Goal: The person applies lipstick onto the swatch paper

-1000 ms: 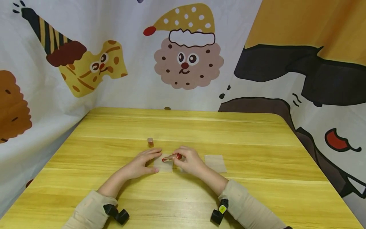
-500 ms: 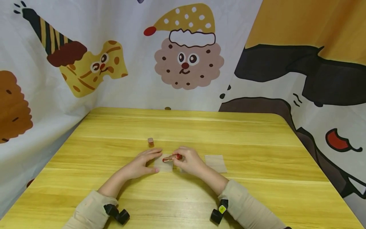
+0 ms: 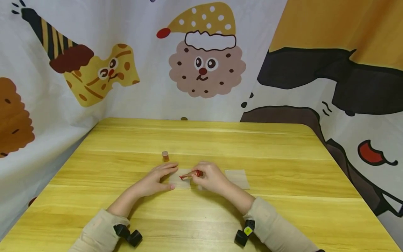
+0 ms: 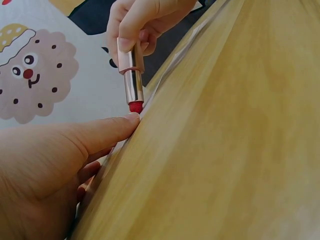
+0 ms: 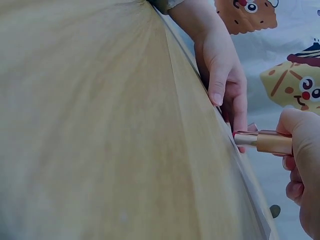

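Note:
My right hand (image 3: 209, 176) pinches a rose-gold lipstick (image 4: 131, 75), tilted with its red tip at a thin, pale square sheet (image 3: 180, 184) on the table. In the head view a small red mark (image 3: 181, 178) shows at the tip. My left hand (image 3: 156, 180) rests at the sheet's left side, thumb and fingers spread and fairly straight. The left wrist view shows the lipstick tip right beside the left thumb (image 4: 107, 134). Behind the left fingers stands a small rose-gold lipstick cap (image 3: 165, 156).
A second pale square sheet (image 3: 237, 179) lies to the right of my right hand on the wooden table (image 3: 201, 217). A pale edge peeks out under that hand. Beyond the table hangs a printed cloth (image 3: 151, 105) with cartoon figures.
The lipstick in my right hand has tilted and shifted slightly right and toward me, and a red streak shows at its tip. My left hand stays where it was.

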